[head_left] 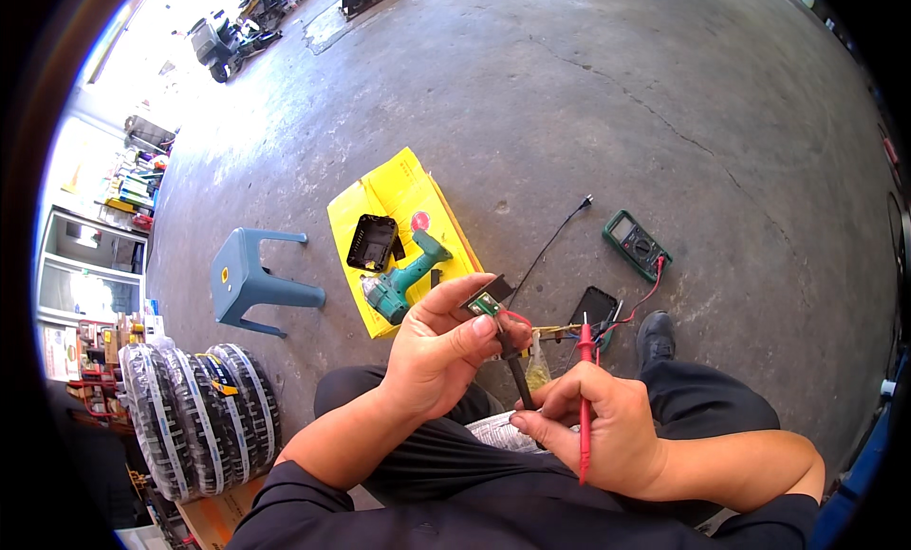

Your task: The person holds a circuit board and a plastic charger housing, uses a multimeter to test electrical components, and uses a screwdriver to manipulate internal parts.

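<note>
My left hand (pixel 436 346) is closed on a small green circuit board (pixel 483 305) with a black plate (pixel 495 289) along its edge, held up in front of me. A red wire shows beside my fingers. In my right hand (pixel 598 422) a red test probe (pixel 585 398) stands nearly upright, its tip pointing away from me. The thumb and fingers of that hand also pinch a black, rod-like piece (pixel 520 379) that runs up to the board. Whether this piece touches the board or is fixed to it, I cannot tell.
On the yellow cardboard (pixel 394 185) lie a green cordless drill (pixel 403 279) and a black open housing (pixel 373 242). A green multimeter (pixel 634 242), a black tray-like case (pixel 594 305) and a plug cord (pixel 550 242) are on the floor. Left stand a blue stool (pixel 249 275) and wrapped tyres (pixel 204 417).
</note>
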Motion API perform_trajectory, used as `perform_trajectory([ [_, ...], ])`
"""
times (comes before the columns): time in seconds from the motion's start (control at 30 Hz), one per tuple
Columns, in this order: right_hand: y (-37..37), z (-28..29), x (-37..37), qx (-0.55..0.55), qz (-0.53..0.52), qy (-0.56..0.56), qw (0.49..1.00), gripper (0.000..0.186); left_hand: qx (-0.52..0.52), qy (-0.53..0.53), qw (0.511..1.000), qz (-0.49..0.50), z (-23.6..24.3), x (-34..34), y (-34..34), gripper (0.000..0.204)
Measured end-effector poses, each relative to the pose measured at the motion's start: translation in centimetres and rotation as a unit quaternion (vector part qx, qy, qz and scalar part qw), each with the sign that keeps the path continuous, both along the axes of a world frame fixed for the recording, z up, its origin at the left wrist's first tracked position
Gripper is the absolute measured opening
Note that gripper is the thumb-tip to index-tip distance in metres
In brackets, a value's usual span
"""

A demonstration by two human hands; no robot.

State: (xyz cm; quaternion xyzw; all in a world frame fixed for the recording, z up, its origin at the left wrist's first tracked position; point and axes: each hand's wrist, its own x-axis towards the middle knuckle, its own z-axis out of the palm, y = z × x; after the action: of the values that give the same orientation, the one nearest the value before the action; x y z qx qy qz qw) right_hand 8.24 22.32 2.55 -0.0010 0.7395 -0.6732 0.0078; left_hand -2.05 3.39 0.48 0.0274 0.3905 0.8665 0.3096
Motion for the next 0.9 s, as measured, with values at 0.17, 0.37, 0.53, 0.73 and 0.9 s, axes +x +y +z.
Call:
perform_trajectory([
  [0.17, 0.25, 0.12, -0.14, 0.006, 0.009, -0.026, 1.0, 0.03, -0.013, 0.004, 1.0, 0.003, -0.06, 0.07, 0.18, 0.042],
  [0.37, 0.17, 0.13, -0.17, 0.009, 0.001, -0.028, 1.0, 0.03, -0.08, 0.049, 0.996, 0.006, 0.15, 0.1, 0.28, 0.041],
  [0.53, 0.3, 0.1, -0.32, 0.012, -0.002, -0.033, 0.999, 0.031, -0.126, 0.085, 0.988, -0.006, 0.45, 0.35, 0.41, 0.043],
  [0.73, 0.31, 0.28, -0.26, 0.002, 0.003, -0.042, 0.999, 0.031, -0.109, 0.072, 0.991, 0.0, 0.34, 0.56, 0.43, 0.042],
  [0.9, 0.41, 0.41, -0.27, 0.007, 0.008, -0.042, 0.999, 0.031, -0.114, 0.064, 0.991, -0.01, 0.41, 0.36, 0.34, 0.042],
])
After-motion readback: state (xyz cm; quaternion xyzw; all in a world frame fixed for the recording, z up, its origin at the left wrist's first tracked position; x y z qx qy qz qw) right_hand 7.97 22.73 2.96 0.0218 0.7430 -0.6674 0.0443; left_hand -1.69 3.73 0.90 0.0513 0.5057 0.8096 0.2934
